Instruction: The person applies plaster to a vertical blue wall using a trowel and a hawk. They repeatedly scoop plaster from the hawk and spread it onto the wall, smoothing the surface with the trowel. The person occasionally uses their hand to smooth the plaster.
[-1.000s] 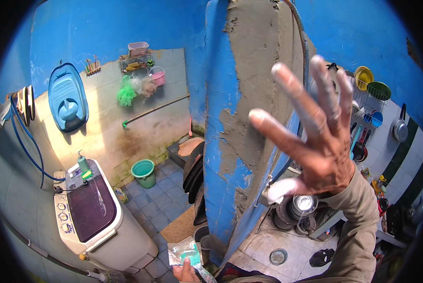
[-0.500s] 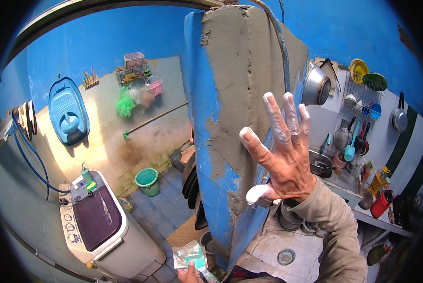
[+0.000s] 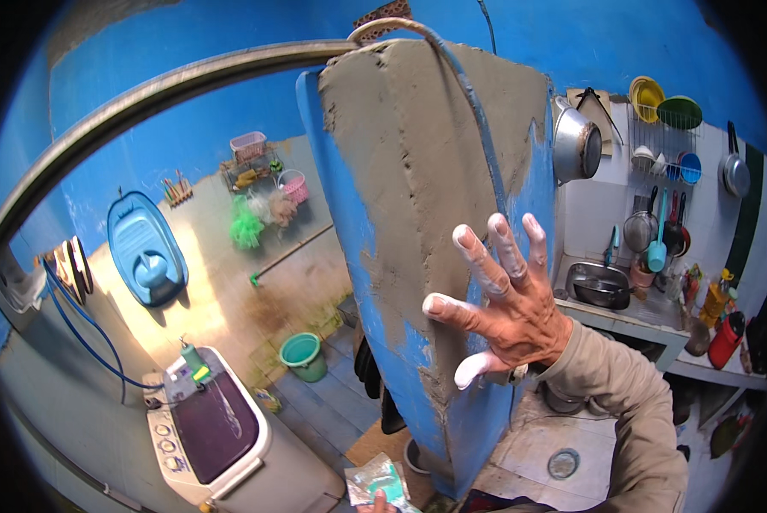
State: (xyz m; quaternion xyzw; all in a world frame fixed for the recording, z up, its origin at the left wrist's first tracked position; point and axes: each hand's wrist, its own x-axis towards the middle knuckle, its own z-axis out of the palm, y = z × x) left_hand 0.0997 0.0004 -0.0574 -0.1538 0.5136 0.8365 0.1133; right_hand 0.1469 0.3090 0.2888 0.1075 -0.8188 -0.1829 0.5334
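Note:
My right hand [image 3: 520, 321] is raised in front of the wall end [image 3: 400, 145], its fingers stretched out and spread. White residue coats the fingertips and thumb, and nothing is in the palm's grasp. Whether the fingers touch the wall, I cannot tell. Grey, rough plaster covers the wall's upper part and corner, with worn blue paint lower down and at the sides. At the bottom edge, my left hand [image 3: 378, 503] grips a flat, whitish square piece [image 3: 362, 479] with a teal patch, thumb on top. Most of this hand is cut off by the picture's edge.
Left of the wall stand a washing machine [image 3: 255, 470] and a green bucket [image 3: 303, 357]; a blue washboard basin [image 3: 144, 248] hangs behind. On the right are a sink [image 3: 597, 282], hanging pans [image 3: 641, 229] and a red flask [image 3: 727, 340]. A hose [image 3: 473, 103] runs down the wall.
The view has tilted up and shifted, showing more of the wall's top. My right hand sits lower in the picture, still spread. My left hand keeps the square piece, now nearer the bottom edge.

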